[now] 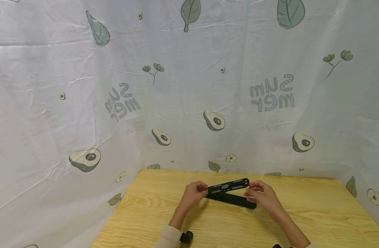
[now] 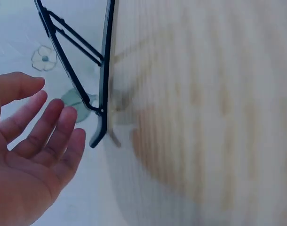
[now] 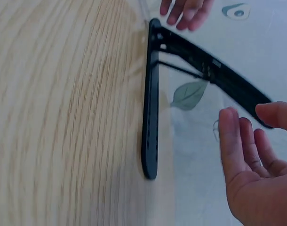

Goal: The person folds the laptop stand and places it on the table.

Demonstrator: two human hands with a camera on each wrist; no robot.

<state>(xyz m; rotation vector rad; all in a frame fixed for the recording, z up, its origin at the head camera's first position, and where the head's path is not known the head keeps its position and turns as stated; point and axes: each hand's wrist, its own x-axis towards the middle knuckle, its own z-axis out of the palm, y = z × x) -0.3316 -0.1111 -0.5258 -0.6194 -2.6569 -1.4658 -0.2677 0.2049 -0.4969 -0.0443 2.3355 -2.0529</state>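
A black folding laptop stand [image 1: 234, 199] lies on the wooden table with its upper bar [image 1: 228, 186] raised at an angle. Grey pads line the top of that bar, and thin struts link it to the base in both wrist views. Beside the hinged end is my left hand [image 1: 193, 194], palm facing the stand, fingers loosely bent and apart from it in the left wrist view. At the raised end, my right hand [image 1: 265, 198] has its thumb [image 3: 270, 113] right at the bar's tip, its other fingers spread loosely below.
The wood-grain table [image 1: 164, 206] reaches back to a pale curtain [image 1: 183, 89] printed with avocados and leaves, which also hangs along the left and right sides. A black wrist device [image 1: 187, 237] sits at my left cuff.
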